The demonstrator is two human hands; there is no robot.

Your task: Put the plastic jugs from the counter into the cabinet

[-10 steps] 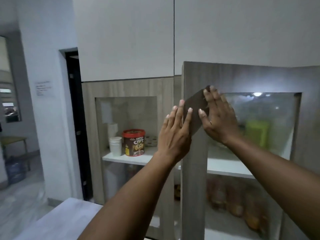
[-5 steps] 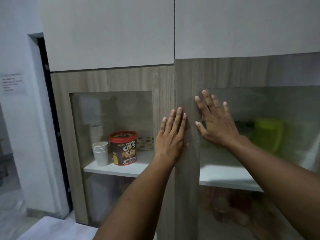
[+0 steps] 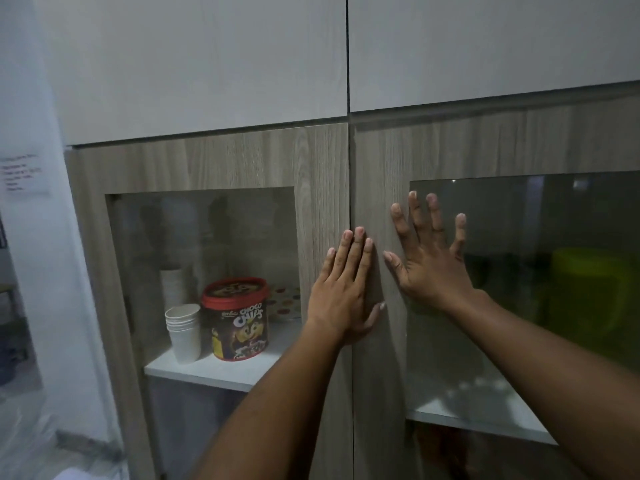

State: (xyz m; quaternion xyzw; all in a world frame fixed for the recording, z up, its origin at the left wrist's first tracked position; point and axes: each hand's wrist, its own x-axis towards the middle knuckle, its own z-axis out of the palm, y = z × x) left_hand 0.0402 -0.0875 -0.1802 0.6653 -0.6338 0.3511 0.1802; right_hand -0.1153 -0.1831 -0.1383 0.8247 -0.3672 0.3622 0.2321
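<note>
A wood-grain cabinet has two glass-paned doors, both closed. My left hand [image 3: 341, 292] lies flat across the seam between the left door [image 3: 322, 174] and the right door [image 3: 377, 168]. My right hand [image 3: 427, 258] presses flat on the right door's frame, fingers spread, some reaching onto the glass. Neither hand holds anything. Behind the right glass a green plastic jug [image 3: 588, 289] shows dimly on a white shelf [image 3: 478, 415].
Behind the left glass stand stacked paper cups [image 3: 183, 332], a red-lidded Choco Chips tub [image 3: 239, 323] and a dotted plate [image 3: 285, 301] on a white shelf [image 3: 214, 370]. White upper cabinets are above. A white wall with a paper note [image 3: 24, 174] is left.
The right door swung from partly open to closed under my right hand. Both hands now press flat on the doors, and the view has moved closer.
</note>
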